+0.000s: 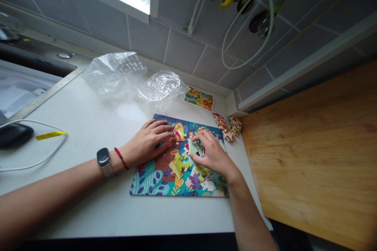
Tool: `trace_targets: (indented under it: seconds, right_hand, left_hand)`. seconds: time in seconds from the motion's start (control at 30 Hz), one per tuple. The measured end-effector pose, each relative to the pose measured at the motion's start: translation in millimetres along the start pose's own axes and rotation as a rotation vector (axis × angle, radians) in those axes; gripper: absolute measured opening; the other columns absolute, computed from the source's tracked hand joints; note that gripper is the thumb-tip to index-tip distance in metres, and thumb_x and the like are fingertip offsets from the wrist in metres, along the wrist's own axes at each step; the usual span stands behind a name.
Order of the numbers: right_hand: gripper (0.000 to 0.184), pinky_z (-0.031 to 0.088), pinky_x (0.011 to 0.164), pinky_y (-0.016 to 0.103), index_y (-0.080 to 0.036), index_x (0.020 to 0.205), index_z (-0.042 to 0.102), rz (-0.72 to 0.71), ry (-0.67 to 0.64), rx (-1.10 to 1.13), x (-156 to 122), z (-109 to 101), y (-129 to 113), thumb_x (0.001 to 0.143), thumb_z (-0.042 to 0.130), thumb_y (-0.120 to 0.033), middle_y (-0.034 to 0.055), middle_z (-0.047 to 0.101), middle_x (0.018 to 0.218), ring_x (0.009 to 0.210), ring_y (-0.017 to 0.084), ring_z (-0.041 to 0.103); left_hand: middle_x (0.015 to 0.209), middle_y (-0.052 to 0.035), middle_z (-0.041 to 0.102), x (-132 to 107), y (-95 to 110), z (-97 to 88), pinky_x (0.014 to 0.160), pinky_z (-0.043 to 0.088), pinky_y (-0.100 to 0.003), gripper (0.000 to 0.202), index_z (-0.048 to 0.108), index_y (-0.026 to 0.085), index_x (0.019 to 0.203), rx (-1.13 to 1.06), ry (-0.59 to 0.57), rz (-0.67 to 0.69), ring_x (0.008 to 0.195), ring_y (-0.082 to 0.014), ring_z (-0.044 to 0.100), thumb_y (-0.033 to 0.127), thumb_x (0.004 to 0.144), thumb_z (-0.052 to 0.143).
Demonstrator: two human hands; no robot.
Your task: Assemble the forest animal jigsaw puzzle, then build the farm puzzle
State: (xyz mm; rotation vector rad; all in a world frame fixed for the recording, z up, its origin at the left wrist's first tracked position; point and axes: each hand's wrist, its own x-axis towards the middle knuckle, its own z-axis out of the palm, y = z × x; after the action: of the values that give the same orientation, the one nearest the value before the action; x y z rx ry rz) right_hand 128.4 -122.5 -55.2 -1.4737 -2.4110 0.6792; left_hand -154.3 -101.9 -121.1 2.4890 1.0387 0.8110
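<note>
A colourful jigsaw puzzle board (149, 182) lies on the white counter with several pieces set on it. My left hand (150, 139) rests flat across its upper left part, fingers spread, holding nothing. A grey-strapped watch and a red cord are on that wrist. Over the board's middle, my right hand (214, 153) pinches a pale green puzzle piece (195, 147) between thumb and fingers. The piece's right part is hidden by the hand. Just below it is a yellow-green puzzle piece (179, 165), set at an angle on the board.
Loose puzzle pieces (228, 128) are heaped beyond the board's right corner. A picture card (198, 99) and crumpled clear plastic (126, 76) lie near the wall. At left are a sink (63, 74), a black mouse (14, 135) and a white cable (35, 168). A wooden board (312, 145) stands right.
</note>
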Motion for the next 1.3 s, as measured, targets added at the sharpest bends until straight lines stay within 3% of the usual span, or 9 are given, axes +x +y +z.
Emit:
trace_targets:
  seconds: [0.13, 0.3, 0.43, 0.53, 0.8, 0.93, 1.13, 1.3]
  right_hand:
    - [0.041, 0.049, 0.112, 0.043, -0.028, 0.125, 0.062, -0.107, 0.055, 0.092, 2.3, 8.1, -3.2, 0.087, 0.072, -0.014, 0.0075, 0.06, 0.127, 0.125, 0.025, 0.059]
    - [0.036, 0.052, 0.111, 0.042, -0.03, 0.124, 0.067, -0.17, 0.186, 0.21, 7.4, 18.4, -2.5, 0.094, 0.063, -0.012, 0.0073, 0.063, 0.127, 0.124, 0.022, 0.063]
    - [0.021, 0.059, 0.099, 0.042, -0.028, 0.115, 0.073, -0.044, 0.34, 0.34, 11.2, 25.2, 6.5, 0.096, 0.066, -0.022, 0.007, 0.072, 0.116, 0.111, 0.023, 0.07]
    - [0.024, 0.062, 0.095, 0.04, -0.025, 0.116, 0.076, 0.08, 0.386, 0.459, 13.7, 31.6, 14.8, 0.096, 0.068, -0.033, 0.0088, 0.076, 0.116, 0.108, 0.025, 0.073]
    - [0.051, 0.058, 0.108, 0.043, -0.028, 0.147, 0.064, 0.073, 0.244, 0.514, 16.0, 41.2, 13.6, 0.096, 0.067, -0.034, 0.0096, 0.062, 0.152, 0.126, 0.026, 0.068]
    - [0.047, 0.059, 0.104, 0.042, -0.028, 0.14, 0.069, 0.066, 0.261, 0.457, 18.2, 42.4, 7.8, 0.093, 0.072, -0.035, 0.0103, 0.067, 0.145, 0.126, 0.027, 0.067]
    - [0.017, 0.062, 0.085, 0.034, -0.023, 0.105, 0.077, 0.044, 0.434, 0.451, 32.6, 32.3, 1.6, 0.095, 0.066, -0.032, 0.0086, 0.076, 0.108, 0.097, 0.022, 0.073]
    - [0.025, 0.06, 0.095, 0.037, -0.025, 0.115, 0.078, 0.041, 0.224, 0.364, 56.0, 18.2, -2.1, 0.097, 0.061, -0.028, 0.0063, 0.08, 0.118, 0.107, 0.024, 0.075]
  left_hand:
    - [0.149, -0.0042, 0.064, -2.1, -1.8, 2.5, 0.116, 0.038, -0.061, 0.03, 0.072, 0.039, 0.132, 0.01, -0.033, 0.037, 0.14, -0.0342, 0.053, 0.038, 0.106, 0.057]
    - [0.146, -0.0038, 0.066, -1.5, -1.3, 1.9, 0.115, 0.04, -0.059, 0.027, 0.075, 0.04, 0.127, -0.001, -0.032, 0.078, 0.136, -0.0323, 0.056, 0.04, 0.104, 0.062]
    - [0.137, -0.0032, 0.071, 0.8, -0.5, -0.7, 0.113, 0.045, -0.054, 0.019, 0.08, 0.035, 0.113, -0.045, -0.038, 0.092, 0.13, -0.0297, 0.061, 0.04, 0.102, 0.066]
    - [0.13, -0.0038, 0.075, 2.8, 0.1, -2.3, 0.111, 0.047, -0.051, 0.016, 0.08, 0.029, 0.103, -0.088, -0.041, 0.073, 0.128, -0.0287, 0.062, 0.037, 0.102, 0.067]
    - [0.12, -0.0064, 0.076, 7.3, 6.2, -5.3, 0.104, 0.051, -0.044, 0.022, 0.074, 0.025, 0.113, -0.172, 0.004, 0.013, 0.119, -0.0264, 0.066, 0.043, 0.1, 0.068]
    - [0.118, -0.0055, 0.076, 7.6, 5.4, -5.9, 0.104, 0.049, -0.043, 0.019, 0.074, 0.026, 0.11, -0.176, -0.013, 0.023, 0.119, -0.0259, 0.065, 0.041, 0.1, 0.068]
    - [0.122, -0.0049, 0.075, 6.0, 3.7, -5.0, 0.108, 0.048, -0.046, 0.018, 0.072, 0.026, 0.114, -0.175, -0.031, 0.04, 0.12, -0.0259, 0.066, 0.037, 0.1, 0.069]
    - [0.139, -0.0142, 0.062, 4.2, 4.8, -4.1, 0.106, 0.054, -0.051, 0.051, 0.059, 0.023, 0.137, -0.2, 0.067, -0.06, 0.125, -0.031, 0.063, 0.042, 0.093, 0.076]
